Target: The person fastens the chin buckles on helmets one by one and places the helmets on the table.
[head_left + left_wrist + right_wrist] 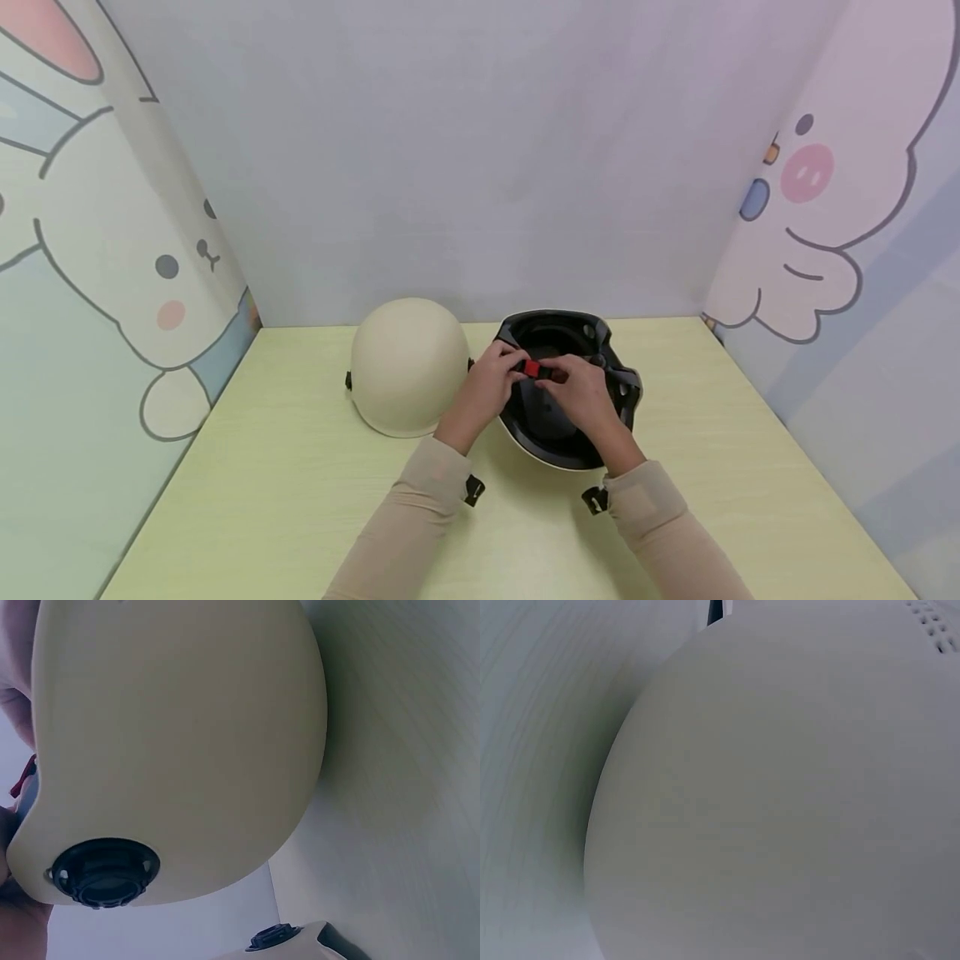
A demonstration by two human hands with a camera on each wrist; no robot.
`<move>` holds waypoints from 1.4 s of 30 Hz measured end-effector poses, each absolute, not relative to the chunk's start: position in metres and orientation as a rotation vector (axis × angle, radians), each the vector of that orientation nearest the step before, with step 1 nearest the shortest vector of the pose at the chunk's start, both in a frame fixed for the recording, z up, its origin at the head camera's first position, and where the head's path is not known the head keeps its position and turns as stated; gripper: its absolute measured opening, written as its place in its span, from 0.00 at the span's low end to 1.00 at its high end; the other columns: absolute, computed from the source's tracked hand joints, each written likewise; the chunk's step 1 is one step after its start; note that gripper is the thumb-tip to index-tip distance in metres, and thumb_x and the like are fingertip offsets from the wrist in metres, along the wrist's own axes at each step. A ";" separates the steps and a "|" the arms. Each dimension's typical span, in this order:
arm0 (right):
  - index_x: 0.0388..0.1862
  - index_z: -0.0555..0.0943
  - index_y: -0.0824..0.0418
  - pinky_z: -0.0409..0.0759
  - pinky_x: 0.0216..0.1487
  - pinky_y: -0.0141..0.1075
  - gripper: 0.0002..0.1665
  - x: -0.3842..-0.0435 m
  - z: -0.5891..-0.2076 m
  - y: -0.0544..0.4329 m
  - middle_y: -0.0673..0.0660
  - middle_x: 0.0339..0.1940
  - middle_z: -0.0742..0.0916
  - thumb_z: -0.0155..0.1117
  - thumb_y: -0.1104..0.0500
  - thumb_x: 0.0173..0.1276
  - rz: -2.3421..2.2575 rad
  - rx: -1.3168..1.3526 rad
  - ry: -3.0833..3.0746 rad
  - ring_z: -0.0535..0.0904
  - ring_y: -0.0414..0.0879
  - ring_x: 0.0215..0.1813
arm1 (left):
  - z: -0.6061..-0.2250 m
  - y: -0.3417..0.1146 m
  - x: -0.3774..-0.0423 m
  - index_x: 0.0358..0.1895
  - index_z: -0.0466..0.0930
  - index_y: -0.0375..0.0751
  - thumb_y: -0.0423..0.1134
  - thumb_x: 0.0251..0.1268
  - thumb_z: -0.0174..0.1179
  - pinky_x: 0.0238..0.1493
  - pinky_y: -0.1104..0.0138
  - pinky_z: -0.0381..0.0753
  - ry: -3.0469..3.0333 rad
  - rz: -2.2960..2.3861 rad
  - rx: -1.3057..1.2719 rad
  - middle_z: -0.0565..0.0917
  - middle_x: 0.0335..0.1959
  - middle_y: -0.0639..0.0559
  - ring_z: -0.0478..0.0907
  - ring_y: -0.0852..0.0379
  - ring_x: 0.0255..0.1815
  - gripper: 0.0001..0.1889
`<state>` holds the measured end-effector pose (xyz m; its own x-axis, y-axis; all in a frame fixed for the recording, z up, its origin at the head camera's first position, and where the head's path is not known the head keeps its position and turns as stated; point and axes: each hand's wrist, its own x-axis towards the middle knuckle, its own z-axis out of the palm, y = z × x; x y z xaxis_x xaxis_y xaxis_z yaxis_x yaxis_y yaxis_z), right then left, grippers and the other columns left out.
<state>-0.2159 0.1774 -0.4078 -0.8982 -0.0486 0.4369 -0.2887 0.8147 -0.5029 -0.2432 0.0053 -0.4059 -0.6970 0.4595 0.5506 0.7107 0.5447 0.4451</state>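
Note:
A cream helmet (552, 417) lies upturned on the table, its black inner lining facing up. Over its opening, both hands hold a red and black strap buckle (532, 368). The left hand (486, 385) pinches the buckle's left end, while the right hand (583, 393) grips the black piece at its right end. In the left wrist view the helmet's outer shell (187, 735) fills much of the picture, with a black round fitting (106, 873) near its rim and a bit of red at the left edge. Smooth shell (765, 795) also covers most of the right wrist view.
A second cream helmet (408, 367) stands dome up beside the left forearm, with black fittings at its sides. Pale yellow wood-grain table (300, 500) lies beneath both. A plain grey wall (480, 167) rises behind, with cartoon-printed panels left and right.

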 end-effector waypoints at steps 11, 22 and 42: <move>0.43 0.88 0.64 0.82 0.35 0.42 0.16 -0.216 -0.413 0.178 0.57 0.38 0.86 0.78 0.67 0.53 0.809 0.323 -2.535 0.83 0.49 0.35 | -0.408 0.004 -0.241 0.52 0.83 0.34 0.27 0.63 0.65 0.37 0.67 0.79 -2.403 -0.849 -1.000 0.76 0.41 0.45 0.79 0.52 0.37 0.14; 0.44 0.87 0.63 0.82 0.36 0.42 0.16 -0.216 -0.410 0.173 0.57 0.38 0.86 0.77 0.66 0.54 0.838 0.307 -2.558 0.84 0.49 0.37 | -0.411 0.004 -0.244 0.50 0.83 0.37 0.30 0.63 0.65 0.39 0.67 0.79 -2.396 -0.871 -0.989 0.77 0.39 0.47 0.78 0.54 0.37 0.12; 0.49 0.85 0.62 0.82 0.38 0.43 0.18 -0.217 -0.411 0.187 0.57 0.43 0.84 0.75 0.64 0.59 0.932 0.337 -2.641 0.82 0.49 0.38 | -0.410 0.000 -0.247 0.58 0.80 0.40 0.41 0.69 0.60 0.44 0.64 0.77 -2.558 -1.044 -0.928 0.75 0.48 0.46 0.75 0.53 0.43 0.17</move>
